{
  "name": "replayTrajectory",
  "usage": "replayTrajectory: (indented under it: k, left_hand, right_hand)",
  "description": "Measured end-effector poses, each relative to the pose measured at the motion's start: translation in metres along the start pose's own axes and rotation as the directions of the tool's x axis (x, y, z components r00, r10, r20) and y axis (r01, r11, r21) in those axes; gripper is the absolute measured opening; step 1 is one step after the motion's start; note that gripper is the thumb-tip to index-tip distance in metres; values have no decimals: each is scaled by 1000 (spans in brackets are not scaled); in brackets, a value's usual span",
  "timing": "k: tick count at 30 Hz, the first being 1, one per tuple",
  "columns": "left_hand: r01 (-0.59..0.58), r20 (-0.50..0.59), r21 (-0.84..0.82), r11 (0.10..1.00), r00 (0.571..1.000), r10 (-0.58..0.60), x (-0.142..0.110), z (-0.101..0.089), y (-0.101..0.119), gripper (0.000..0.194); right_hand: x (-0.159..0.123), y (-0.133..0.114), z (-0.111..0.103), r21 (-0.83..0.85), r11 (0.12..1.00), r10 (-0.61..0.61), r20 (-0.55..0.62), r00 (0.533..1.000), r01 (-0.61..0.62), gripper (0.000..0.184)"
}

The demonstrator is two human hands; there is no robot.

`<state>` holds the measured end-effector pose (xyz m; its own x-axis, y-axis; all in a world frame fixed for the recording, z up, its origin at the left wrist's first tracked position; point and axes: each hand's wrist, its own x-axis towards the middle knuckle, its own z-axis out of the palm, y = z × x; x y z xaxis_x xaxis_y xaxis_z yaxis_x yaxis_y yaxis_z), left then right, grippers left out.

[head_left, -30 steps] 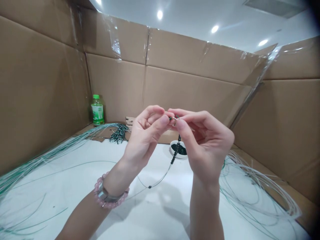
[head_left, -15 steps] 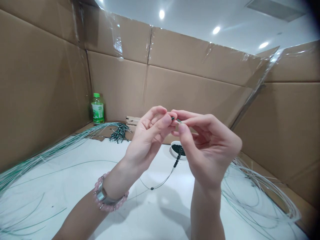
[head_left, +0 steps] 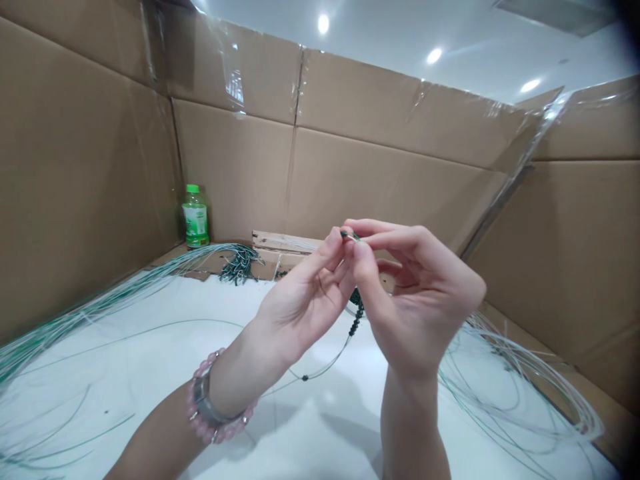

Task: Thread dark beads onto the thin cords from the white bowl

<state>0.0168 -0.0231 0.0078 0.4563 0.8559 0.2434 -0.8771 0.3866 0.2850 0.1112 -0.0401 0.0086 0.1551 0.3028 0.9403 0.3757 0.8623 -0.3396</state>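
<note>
Two grips, left hand [head_left: 303, 310], right hand [head_left: 413, 290], both pinching beaded cord [head_left: 355, 322], white table [head_left: 150, 373] below, cardboard walls [head_left: 380, 173] well back

Closed in on 3 sides by creased brown cardboard walls [head_left: 390, 157] with glossy clear tape [head_left: 553, 113] at the seams, set around a white tabletop [head_left: 200, 380], and lit from above by at least 3 round downlights [head_left: 434, 56] in a pale ceiling [head_left: 380, 27].

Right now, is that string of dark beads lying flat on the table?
No, the string of dark beads hangs down from behind the right thumb.
</note>
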Motion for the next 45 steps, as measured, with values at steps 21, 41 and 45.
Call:
replayTrajectory:
  k: [21,41,45]
  left_hand:
    - [-8,-37,88,996,999,11,-2,5,-4,26]
    - [-87,-75,143,986,992,99,-4,3,-7,17]
    - [-96,-56,141,985,993,105,-3,3,-7,16]
  right_hand:
    - [0,4,3,-31,999,-35,-59,998,33,15]
    - [-1,3,1,-58,994,-93,-38,995,91,23]
    - [-2,3,2,-41,994,-108,-66,992,106,25]
